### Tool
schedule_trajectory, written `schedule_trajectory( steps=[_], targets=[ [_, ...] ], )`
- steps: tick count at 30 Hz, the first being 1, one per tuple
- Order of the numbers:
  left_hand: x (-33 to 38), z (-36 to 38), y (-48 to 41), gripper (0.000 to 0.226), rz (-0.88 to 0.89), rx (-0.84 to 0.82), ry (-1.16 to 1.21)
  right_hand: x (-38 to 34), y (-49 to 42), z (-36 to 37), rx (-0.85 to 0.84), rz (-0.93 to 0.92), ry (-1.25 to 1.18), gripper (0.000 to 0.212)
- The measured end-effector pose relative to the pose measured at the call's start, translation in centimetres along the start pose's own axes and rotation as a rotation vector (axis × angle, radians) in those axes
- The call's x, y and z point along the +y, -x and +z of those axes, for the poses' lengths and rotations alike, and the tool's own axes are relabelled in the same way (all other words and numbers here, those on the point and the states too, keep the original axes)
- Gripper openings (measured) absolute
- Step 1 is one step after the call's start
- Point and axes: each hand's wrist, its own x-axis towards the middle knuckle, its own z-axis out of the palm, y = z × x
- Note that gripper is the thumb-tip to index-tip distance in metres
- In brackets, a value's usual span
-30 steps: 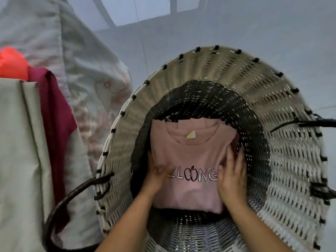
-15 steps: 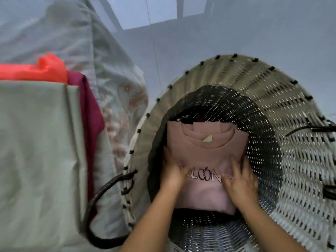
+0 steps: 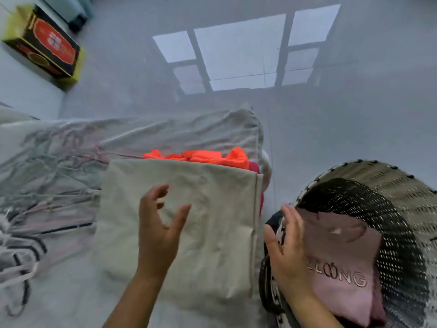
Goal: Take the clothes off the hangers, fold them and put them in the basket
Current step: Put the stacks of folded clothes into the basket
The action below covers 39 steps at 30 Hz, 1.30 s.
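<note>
Across the left and centre of the view lies a bed (image 3: 59,150) with a crumpled pale cover; tiled floor (image 3: 354,102) fills the upper part. At lower right stands the woven basket (image 3: 378,171), its mouth tipped toward the camera. A pink shirt (image 3: 343,256), folded with its lettering up, lies inside the basket. On the bed, just beside the basket, rests a beige folded garment (image 3: 212,233). An orange garment (image 3: 201,156) and a dark red garment (image 3: 256,169) show at its far edge; whether they lie under it or behind it cannot be told. Bare hangers (image 3: 35,233) are heaped on the bed at far left. A yellow and red box (image 3: 45,43) sits on the floor at upper left.

The left hand (image 3: 158,233) hovers over the beige folded garment, fingers spread and loosely curved, holding nothing. The right hand (image 3: 286,252) is raised at the near rim of the basket, fingers straight and empty.

The step in hand appears to be moving the beige piece into the basket. To do it well, slide flat palms under opposite edges, lift it level so the folds hold, leave the coloured garments undisturbed, and lower it squarely onto the pink shirt.
</note>
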Motion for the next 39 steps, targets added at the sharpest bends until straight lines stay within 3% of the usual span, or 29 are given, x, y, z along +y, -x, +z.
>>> schedule_trajectory(
  steps=[3, 5, 8, 11, 12, 14, 17, 22, 27, 32, 35, 39],
  targets=[
    [-7.5, -6.2, -2.8, 0.088, -0.304, 0.19, -0.203, -1.5, -0.5, 3.1, -0.162, 0.232, -0.006, 0.084],
    [-11.5, -8.9, -3.8, 0.111, -0.575, 0.093, -0.193, -2.3, -1.1, 4.8, -0.152, 0.398, 0.004, 0.081],
    [-15.1, -10.0, -3.3, 0.132, -0.796, -0.12, -0.154, -2.9, -1.7, 5.8, -0.077, 0.538, 0.04, 0.081],
    [-15.2, -9.9, -3.2, 0.111, -0.794, -0.125, -0.244, -2.3, -1.8, 6.2, -0.029, 0.601, -0.209, 0.107],
    [-14.9, -9.7, -3.2, 0.099, -0.756, -0.086, -0.261, -2.3, -1.7, 6.0, -0.029, 0.602, -0.269, 0.103],
    [-14.4, -9.4, -2.5, 0.076, -0.696, -0.011, -0.289, -2.7, -1.6, 5.7, -0.097, 0.608, -0.323, 0.07],
    [-13.5, -9.0, -0.2, 0.064, -0.732, 0.065, -0.224, -2.9, -1.6, 5.6, -0.118, 0.62, -0.324, 0.049],
    [-13.2, -9.8, 0.4, 0.055, -1.019, -0.124, 0.177, -4.1, -0.8, 6.6, -0.207, 0.662, -0.475, 0.029],
    [-12.4, -10.1, -1.6, 0.024, -1.098, -0.248, 0.445, -4.6, -0.7, 7.1, -0.199, 0.725, -0.614, 0.019],
    [-11.4, -10.2, -3.9, 0.024, -1.209, -0.334, 0.507, -4.4, -1.5, 6.6, -0.22, 0.722, -0.657, 0.024],
    [-10.3, -9.2, -3.5, 0.015, -1.191, -0.382, 0.543, -4.6, -2.0, 6.3, -0.207, 0.651, -0.655, 0.019],
    [-9.0, -9.1, -2.3, 0.025, -1.062, -0.309, 0.672, -5.6, -2.4, 4.8, -0.179, 0.493, -0.635, 0.027]
  ],
)
